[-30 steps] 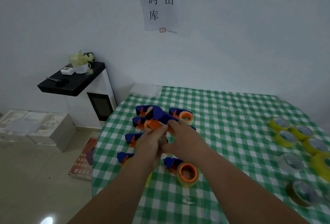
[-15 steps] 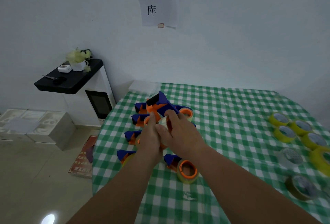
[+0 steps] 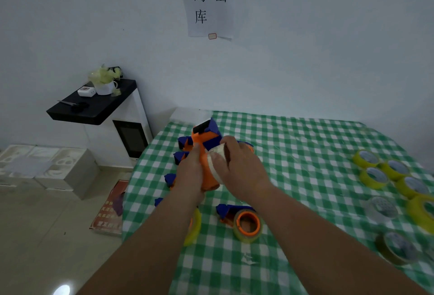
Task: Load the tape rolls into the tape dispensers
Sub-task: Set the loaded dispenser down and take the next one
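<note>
My right hand (image 3: 242, 168) curls round a clear tape roll (image 3: 217, 165), pressing it against the orange-and-blue tape dispenser (image 3: 206, 153) my left hand (image 3: 191, 172) grips from the other side, above the checked tablecloth (image 3: 305, 153). Yellow tape rolls (image 3: 375, 177) lie well right of the dispenser.

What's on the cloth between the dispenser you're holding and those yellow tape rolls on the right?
Nothing: in the head view, only bare checked tablecloth lies between the held dispenser and the yellow rolls.
</note>
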